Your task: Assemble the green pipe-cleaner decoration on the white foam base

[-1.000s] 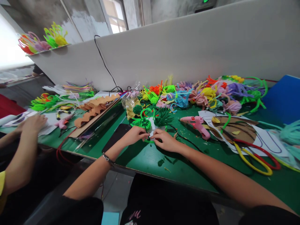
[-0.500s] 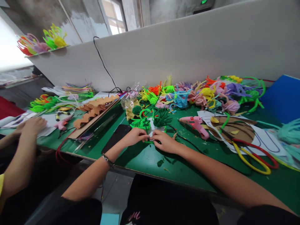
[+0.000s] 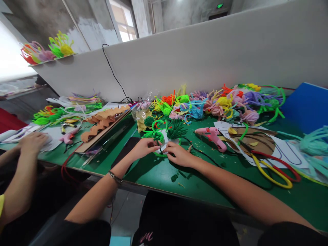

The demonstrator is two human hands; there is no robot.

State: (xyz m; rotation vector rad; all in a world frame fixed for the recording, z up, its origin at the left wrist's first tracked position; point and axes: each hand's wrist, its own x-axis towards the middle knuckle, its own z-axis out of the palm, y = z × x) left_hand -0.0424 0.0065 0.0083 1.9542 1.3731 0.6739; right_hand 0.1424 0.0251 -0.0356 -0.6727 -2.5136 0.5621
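Note:
In front of me on the green table lies a craft piece made of green pipe cleaners, with a white flat part at its middle. My left hand, a bracelet at its wrist, is at the near left side of the piece, thumb and fingers drawn together at its edge. On the near right side my right hand has its bent fingers closed on the white part. The exact spot each hand pinches is small and partly hidden by the fingers. A pink glue gun lies to the right of the piece.
Red-and-yellow-handled scissors rest on paper and a brown cardboard disc at right. Pipe-cleaner bundles line the white partition. A dark phone lies left of my hands. Another person's hand is at far left.
My left hand has drawn slightly left, leaving a small gap between it and my right hand. My right hand stays at the white part. The view has shifted slightly.

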